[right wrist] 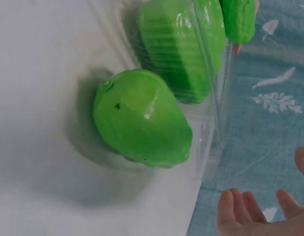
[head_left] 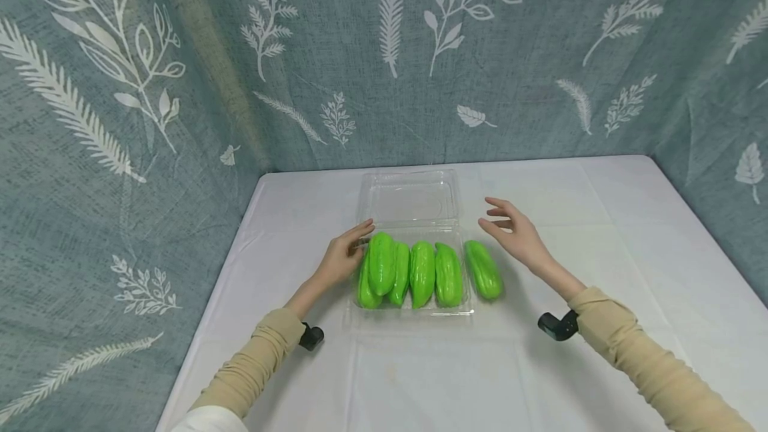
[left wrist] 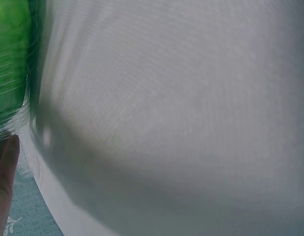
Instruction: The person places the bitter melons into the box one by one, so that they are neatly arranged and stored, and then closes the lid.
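A clear plastic clamshell box (head_left: pixel 444 310) lies on the table with its lid (head_left: pixel 410 199) folded back behind it. Several glossy, long, lumpy green imitation vegetables (head_left: pixel 423 274) are in its base; one green vegetable (head_left: pixel 381 264) lies on top of others at the left. Another loose green vegetable (head_left: pixel 483 270) rests on the cloth just outside the box's right wall, large in the right wrist view (right wrist: pixel 142 120). My left hand (head_left: pixel 341 257) is at the box's left edge, fingers extended by the rim. Apart from the loose vegetable, my right hand (head_left: pixel 515 235) hovers beyond it, fingers spread and holding nothing.
A white cloth (head_left: pixel 600 252) covers the table. Blue-grey leaf-patterned curtains (head_left: pixel 360 52) hang behind it and at both sides. Dark wrist cameras (head_left: pixel 559 327) are strapped beneath both forearms.
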`<state>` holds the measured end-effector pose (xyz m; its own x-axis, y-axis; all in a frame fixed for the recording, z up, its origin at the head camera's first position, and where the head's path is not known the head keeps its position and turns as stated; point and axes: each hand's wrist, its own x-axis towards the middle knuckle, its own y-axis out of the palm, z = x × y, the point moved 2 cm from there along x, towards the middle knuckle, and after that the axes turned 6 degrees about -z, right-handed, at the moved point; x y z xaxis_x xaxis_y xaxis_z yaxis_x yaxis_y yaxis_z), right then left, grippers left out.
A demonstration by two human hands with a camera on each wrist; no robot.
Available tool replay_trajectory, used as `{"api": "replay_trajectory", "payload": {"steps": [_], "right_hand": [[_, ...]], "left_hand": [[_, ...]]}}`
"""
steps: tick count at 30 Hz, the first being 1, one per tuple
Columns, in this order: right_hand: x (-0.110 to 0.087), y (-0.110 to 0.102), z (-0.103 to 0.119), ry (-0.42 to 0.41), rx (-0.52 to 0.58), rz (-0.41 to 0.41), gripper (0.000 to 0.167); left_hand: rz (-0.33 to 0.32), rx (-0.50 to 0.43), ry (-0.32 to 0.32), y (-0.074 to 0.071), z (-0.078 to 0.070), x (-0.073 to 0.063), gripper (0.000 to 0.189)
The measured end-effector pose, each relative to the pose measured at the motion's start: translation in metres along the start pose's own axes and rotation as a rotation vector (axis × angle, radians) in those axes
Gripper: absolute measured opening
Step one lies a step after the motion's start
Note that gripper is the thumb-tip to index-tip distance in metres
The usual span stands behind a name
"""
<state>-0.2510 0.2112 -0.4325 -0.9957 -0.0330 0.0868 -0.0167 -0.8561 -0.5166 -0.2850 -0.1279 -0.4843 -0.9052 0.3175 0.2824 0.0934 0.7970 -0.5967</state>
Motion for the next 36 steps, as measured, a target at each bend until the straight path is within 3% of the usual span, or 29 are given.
{"api": "replay_trajectory", "payload": {"steps": [17,24,36], "right_hand": [[-0.004,0.011,-0.023,0.115,-0.098,0.165,0.059],[-0.009,0.019,-0.029,0.103,-0.117,0.229,0.056],[-0.014,0.025,-0.031,0.087,-0.123,0.263,0.057]], "left_hand": [[0.012,0.008,0.0,-0.002,0.001,-0.003,0.05],[0.013,-0.004,-0.001,-0.002,0.002,-0.003,0.05],[0.008,-0.009,-0.004,-0.002,0.004,-0.003,0.05]]}}
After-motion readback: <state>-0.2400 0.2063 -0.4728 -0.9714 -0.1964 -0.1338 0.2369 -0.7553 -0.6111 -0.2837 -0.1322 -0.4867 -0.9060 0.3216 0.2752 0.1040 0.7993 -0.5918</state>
